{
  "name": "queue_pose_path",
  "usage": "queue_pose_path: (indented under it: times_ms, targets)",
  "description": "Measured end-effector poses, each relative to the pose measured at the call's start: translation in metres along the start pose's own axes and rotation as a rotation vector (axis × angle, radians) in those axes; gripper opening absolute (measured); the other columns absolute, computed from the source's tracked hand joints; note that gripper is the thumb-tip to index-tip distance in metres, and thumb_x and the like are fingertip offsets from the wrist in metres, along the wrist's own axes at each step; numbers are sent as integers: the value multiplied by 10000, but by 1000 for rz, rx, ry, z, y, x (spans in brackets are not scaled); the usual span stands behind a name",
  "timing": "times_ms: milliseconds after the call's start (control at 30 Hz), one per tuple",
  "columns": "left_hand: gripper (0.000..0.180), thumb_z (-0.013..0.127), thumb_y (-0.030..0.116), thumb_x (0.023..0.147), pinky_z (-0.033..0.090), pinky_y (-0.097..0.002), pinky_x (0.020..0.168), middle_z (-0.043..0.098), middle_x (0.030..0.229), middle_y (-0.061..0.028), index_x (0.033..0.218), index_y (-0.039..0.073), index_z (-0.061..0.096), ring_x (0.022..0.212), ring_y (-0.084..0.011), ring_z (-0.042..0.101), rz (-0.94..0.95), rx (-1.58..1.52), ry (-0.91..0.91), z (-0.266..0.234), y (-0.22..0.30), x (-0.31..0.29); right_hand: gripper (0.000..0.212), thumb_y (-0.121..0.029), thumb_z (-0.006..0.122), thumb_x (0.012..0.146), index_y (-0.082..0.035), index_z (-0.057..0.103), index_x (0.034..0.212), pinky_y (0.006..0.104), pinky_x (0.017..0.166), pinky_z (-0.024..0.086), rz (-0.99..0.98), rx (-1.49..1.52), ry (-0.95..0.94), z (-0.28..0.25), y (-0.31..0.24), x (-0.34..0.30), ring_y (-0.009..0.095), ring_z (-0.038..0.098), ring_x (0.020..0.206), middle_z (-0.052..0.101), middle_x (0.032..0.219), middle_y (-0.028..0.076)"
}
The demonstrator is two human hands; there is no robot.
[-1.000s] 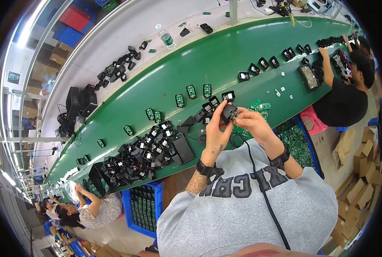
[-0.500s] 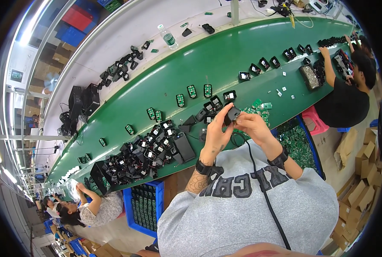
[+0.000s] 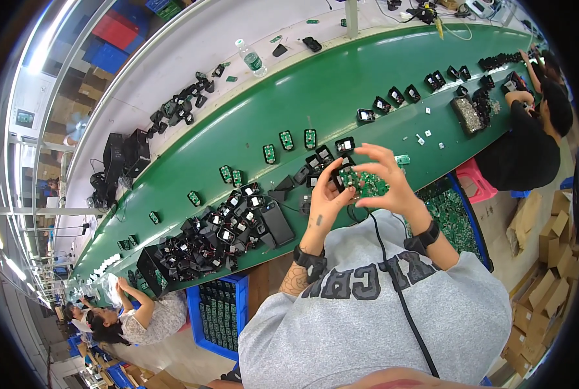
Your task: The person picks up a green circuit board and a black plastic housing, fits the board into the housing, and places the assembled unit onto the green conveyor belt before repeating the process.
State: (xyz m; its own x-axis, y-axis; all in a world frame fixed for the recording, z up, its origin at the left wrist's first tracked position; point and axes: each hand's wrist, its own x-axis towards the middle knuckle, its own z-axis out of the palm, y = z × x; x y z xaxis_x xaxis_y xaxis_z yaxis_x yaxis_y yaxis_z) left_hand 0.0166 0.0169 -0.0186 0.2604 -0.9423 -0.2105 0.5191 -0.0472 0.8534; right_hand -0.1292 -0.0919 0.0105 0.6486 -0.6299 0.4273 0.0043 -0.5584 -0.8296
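Observation:
My left hand [image 3: 325, 202] grips a small black plastic housing [image 3: 346, 177] between thumb and fingers, its green circuit board side showing. Beside it my right hand [image 3: 398, 185] is open, thumb and fingers curved wide apart. Loose green circuit boards [image 3: 371, 185] show in the gap between the hands; whether the right fingertips touch any of them I cannot tell. Just beyond my hands, a black housing [image 3: 345, 144] lies with its inside up. A large heap of black housings [image 3: 218, 227] sits to the left, by a black bin [image 3: 152, 266].
Housings with green boards [image 3: 286, 140] stand spaced along the green bench [image 3: 315, 84]. More black housings [image 3: 396, 96] line the far right. A blue crate [image 3: 245, 311] of boards is below the bench. Co-workers sit on both sides; a bottle [image 3: 252, 59] stands at the back.
My right hand has come off the housing and spread its fingers. The housing in my left hand has turned, now showing green board. The right-hand co-worker's arm has drawn back.

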Motion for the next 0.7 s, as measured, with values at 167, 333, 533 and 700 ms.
queue_pose_path:
  times_ms: [167,333,533,700]
  targets:
    - [645,625,36,866,569,-355,832,566,1224,-124,1436,80,326,1051,-231,628,-135,20,-82,-6,1,1,512,-134,810,596,-106,629,1075,448,1000,404,-255,-238,-280,-10,9,5,323,488,1222,553,1314,79]
    - [593,604,71,889,558,-350,856,568,1220,-98,1423,110,350,1076,-207,606,-141,-75,-121,-11,0,0,467,-131,809,574,-84,650,1011,442,957,442,-229,-220,-183,-12,17,1,312,581,1111,624,1213,90]
    - [513,512,2,908,561,-323,834,569,1219,-74,1392,120,393,1066,-162,596,-20,58,-50,2,-2,0,442,-135,805,588,-90,656,1001,423,957,440,-128,-43,-52,-2,13,-1,291,591,1084,634,1198,86]
    - [574,459,-27,871,562,-274,766,595,1174,-77,1424,97,366,958,-156,637,73,202,77,7,-3,2,444,-128,803,569,-117,674,994,526,1030,388,-333,-233,-113,3,14,-1,299,551,1179,617,1241,71]
